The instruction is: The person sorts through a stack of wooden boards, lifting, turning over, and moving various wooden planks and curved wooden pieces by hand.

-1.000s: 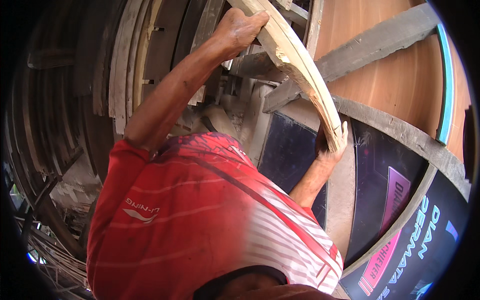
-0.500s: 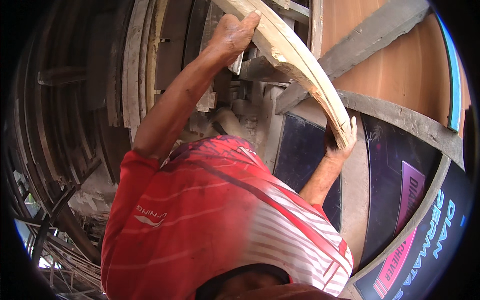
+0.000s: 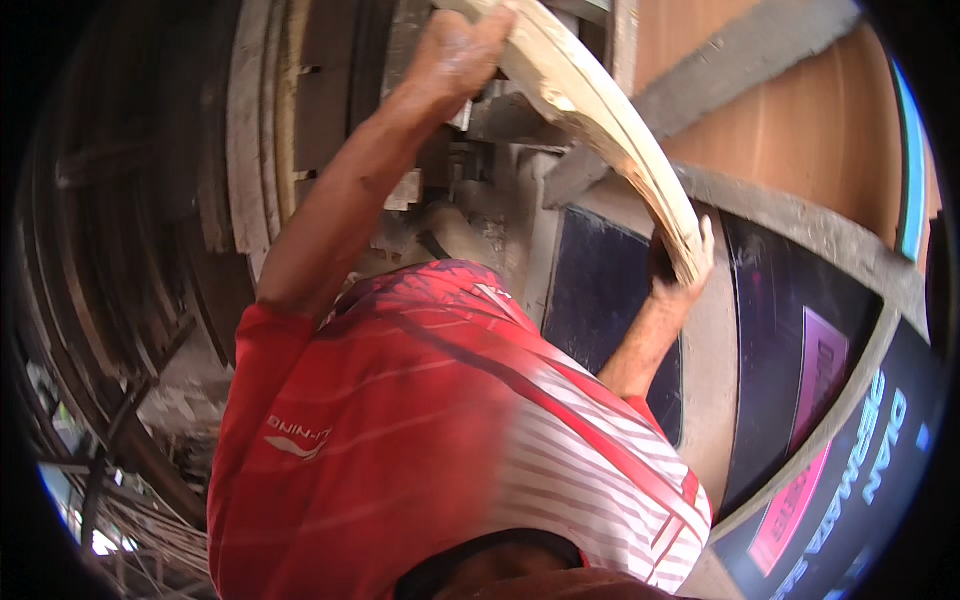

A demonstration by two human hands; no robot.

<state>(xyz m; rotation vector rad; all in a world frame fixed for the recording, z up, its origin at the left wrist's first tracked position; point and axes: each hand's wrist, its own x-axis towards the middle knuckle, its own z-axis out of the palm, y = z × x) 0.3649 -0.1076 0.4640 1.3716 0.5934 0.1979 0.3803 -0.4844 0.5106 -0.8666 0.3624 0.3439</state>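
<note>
A long, pale wooden plank (image 3: 590, 110) slants across the upper middle, raised in front of me. It looks curved, and its near-left side is rough and splintered. My left hand (image 3: 462, 48) grips it close to its far end, the thumb lying over the top face. At the near right end, my right hand (image 3: 688, 268) is closed around the plank, its fingertips showing past the outer edge. The far end of the plank runs out of the picture at the top.
Boards (image 3: 262, 130) stand upright along the left, with dark timber beyond them. A grey beam (image 3: 745, 65) crosses a brown wood panel (image 3: 800, 140) at the upper right. Dark printed panels (image 3: 790, 350) framed by wooden strips are at the right. Thin sticks (image 3: 150, 530) lie piled at the lower left.
Both hands keep their grip on the plank. The plank and my left hand have shifted slightly left and up in the picture, and the background has shifted a little too.
</note>
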